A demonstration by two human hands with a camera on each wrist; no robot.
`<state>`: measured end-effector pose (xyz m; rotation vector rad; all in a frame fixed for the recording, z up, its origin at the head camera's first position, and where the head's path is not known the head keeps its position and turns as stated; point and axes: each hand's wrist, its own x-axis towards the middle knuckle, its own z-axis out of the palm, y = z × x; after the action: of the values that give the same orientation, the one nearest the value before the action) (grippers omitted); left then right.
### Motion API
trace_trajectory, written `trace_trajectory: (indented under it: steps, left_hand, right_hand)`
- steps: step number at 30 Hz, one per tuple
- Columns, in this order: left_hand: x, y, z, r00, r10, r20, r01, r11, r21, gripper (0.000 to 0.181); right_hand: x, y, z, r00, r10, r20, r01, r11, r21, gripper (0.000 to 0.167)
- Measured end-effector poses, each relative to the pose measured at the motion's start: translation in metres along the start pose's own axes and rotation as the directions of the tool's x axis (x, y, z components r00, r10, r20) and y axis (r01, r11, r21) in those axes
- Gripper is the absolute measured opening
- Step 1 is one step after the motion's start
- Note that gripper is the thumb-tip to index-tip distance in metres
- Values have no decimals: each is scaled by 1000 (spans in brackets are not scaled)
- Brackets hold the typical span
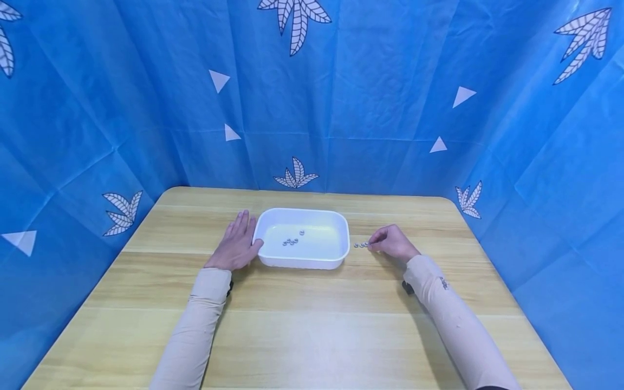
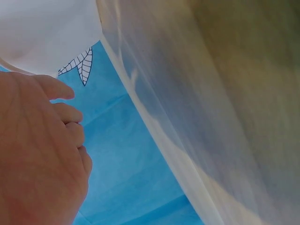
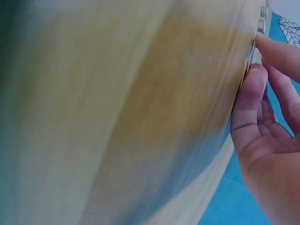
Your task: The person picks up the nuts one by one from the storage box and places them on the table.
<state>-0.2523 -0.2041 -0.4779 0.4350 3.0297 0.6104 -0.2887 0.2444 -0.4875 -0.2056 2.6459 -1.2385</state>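
Several small silvery pieces lie inside a white rectangular tray. My left hand rests at the tray's left end, fingers extended and thumb over the rim; in the left wrist view the hand is below the white tray wall. Right of the tray, more silvery pieces form a short row on the table. My right hand is at the row's right end. In the right wrist view, the hand has thumb and fingers curled round a small piece, mostly hidden, beside other pieces.
The light wooden table extends around the tray. Blue cloth with white leaf and triangle prints hangs behind it and along both sides.
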Motion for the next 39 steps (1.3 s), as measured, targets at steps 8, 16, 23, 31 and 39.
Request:
trace_trajectory:
  steps: [8,16,23,31,39]
  left_hand:
    - [0,1,-2,1000,7,-11,-7,1000,5,75]
    - [0,2,-1,1000,7,-20,-7,1000,2,75]
    - [0,3,-3,1000,5,-2,-5,1000,4,75]
    - [0,1,-3,1000,13,-11,-13,1000,13,74]
    - [-1,1,-2,1000,12,-13,-12,1000,14,74]
  right_hand:
    - [0,-1,0,1000,-21,5,21,1000,20,26]
    - [3,-3,3,997,-71,18,71,997,-12,32]
    - [1,-3,1,999,-23,23,23,1000,-19,20]
    - [-1,-3,-1,999,-25,34,25,1000,-2,20]
    - [-1,-4,-1,999,-31,35,31,999,-17,21]
